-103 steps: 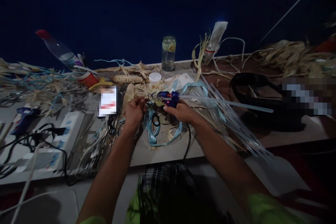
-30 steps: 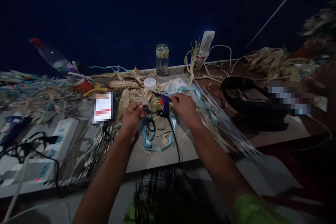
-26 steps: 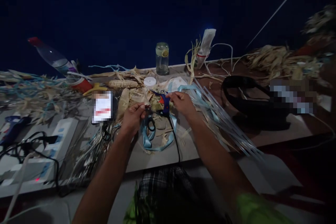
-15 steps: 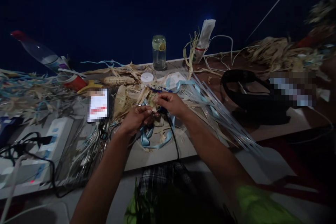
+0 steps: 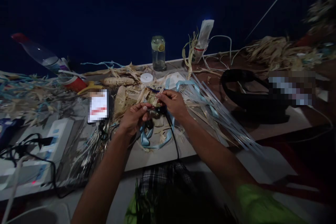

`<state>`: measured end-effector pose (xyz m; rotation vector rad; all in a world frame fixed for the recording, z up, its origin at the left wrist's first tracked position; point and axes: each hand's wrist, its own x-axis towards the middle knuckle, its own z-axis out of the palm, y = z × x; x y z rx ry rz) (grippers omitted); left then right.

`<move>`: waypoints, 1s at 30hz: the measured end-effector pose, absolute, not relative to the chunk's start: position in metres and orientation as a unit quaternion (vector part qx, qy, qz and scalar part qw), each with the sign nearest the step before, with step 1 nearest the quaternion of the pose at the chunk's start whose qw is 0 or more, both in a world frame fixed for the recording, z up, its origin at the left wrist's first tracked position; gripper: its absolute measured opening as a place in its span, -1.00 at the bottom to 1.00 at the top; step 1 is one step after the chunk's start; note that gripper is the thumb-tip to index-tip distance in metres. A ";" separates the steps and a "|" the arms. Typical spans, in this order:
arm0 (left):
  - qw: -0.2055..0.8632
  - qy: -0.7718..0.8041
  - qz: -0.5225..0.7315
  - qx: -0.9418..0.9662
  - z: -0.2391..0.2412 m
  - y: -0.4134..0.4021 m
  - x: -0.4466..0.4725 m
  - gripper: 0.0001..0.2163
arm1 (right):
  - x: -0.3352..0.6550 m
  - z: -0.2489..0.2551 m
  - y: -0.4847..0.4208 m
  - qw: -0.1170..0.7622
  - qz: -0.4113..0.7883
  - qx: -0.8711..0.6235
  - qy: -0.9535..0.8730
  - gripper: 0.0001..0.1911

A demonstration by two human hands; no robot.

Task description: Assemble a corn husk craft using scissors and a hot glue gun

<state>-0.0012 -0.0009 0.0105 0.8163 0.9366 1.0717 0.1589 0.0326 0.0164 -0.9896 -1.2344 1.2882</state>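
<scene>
My left hand (image 5: 135, 116) and my right hand (image 5: 172, 102) meet above the middle of the table, both with fingers pinched on a small husk piece (image 5: 154, 109) between them. The piece is dim and I cannot make out its shape. A light blue ribbon (image 5: 152, 136) loops on the table just below the hands, with black scissors half hidden under them. A black cord (image 5: 173, 136) runs from under my right hand to the table's front edge; the blue glue gun it belongs to is hidden behind the hands.
Dried corn husks and a corn cob (image 5: 118, 81) lie behind the hands. A glass jar (image 5: 158, 53), a white lid (image 5: 146, 77), a phone (image 5: 98, 105), a power strip (image 5: 56, 136), clear glue sticks (image 5: 223, 119), a plastic bottle (image 5: 44, 57) and a black bag (image 5: 252, 96) surround them.
My right hand has let go of the blue glue gun, set it down, and come in to join the left hand on the small piece. The view shifted slightly right.
</scene>
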 end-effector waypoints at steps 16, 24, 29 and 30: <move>0.669 0.407 0.509 0.358 0.005 -0.001 0.007 -0.83 | 0.153 0.013 0.026 0.520 0.480 -0.413 -0.573 -0.72; 0.660 0.419 0.533 0.324 0.008 -0.001 0.008 -0.85 | 0.152 0.014 0.024 0.522 0.502 -0.405 -0.558 -0.73; 0.646 0.420 0.552 0.320 0.004 0.000 0.008 -0.84 | 0.151 0.013 0.023 0.516 0.505 -0.399 -0.566 -0.71; 0.643 0.417 0.556 0.321 0.003 0.000 0.008 -0.84 | 0.151 0.013 0.023 0.514 0.505 -0.398 -0.568 -0.71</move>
